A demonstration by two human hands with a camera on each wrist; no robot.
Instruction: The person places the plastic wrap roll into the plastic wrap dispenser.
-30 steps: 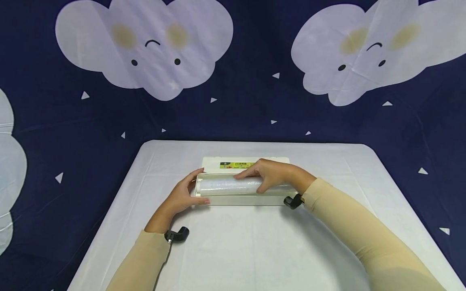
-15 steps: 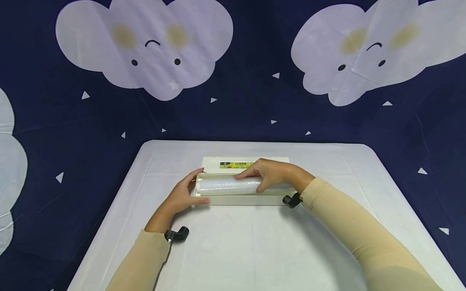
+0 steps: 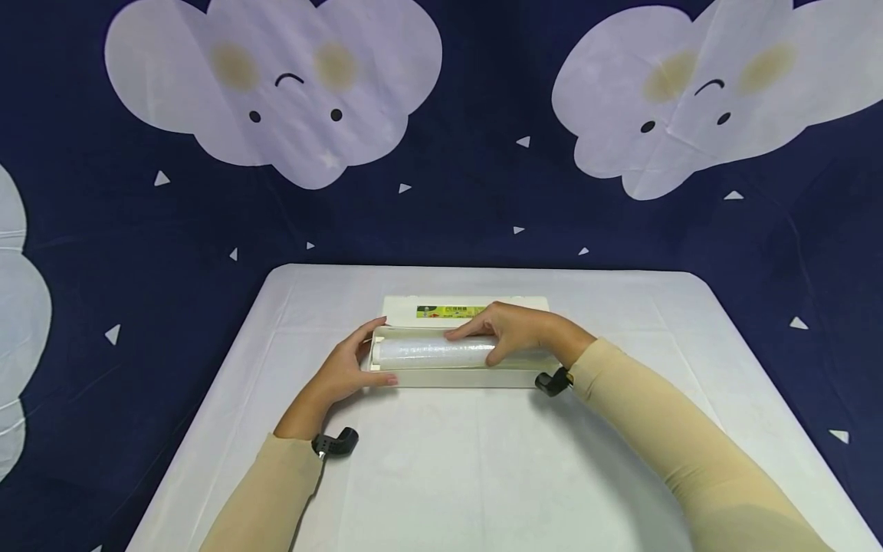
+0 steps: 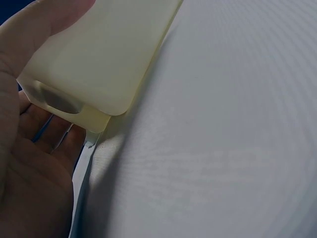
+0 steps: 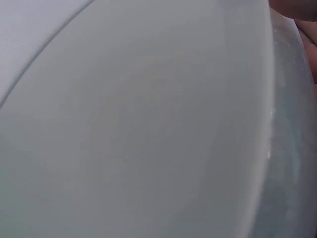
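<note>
A long white plastic box (image 3: 455, 379) lies across the table, its lid (image 3: 398, 310) folded back behind it. Inside sits a clear, shiny roll of cling film (image 3: 412, 353). My left hand (image 3: 343, 366) grips the box's left end, thumb along the front wall and fingers behind. In the left wrist view the end wall (image 4: 59, 100) has an oval recess. My right hand (image 3: 517, 330) reaches over the box and holds the roll, thumb on its near side and fingers on its far side. The roll's right part is largely hidden by this hand. The right wrist view shows mostly the box wall (image 5: 148, 119).
A white cloth covers the table (image 3: 428, 468). On the lid is a green and yellow label (image 3: 448, 312), partly near my right fingers. A dark blue curtain (image 3: 476, 192) with cloud prints hangs behind the table. Black wrist cameras (image 3: 338, 442) sit on both wrists.
</note>
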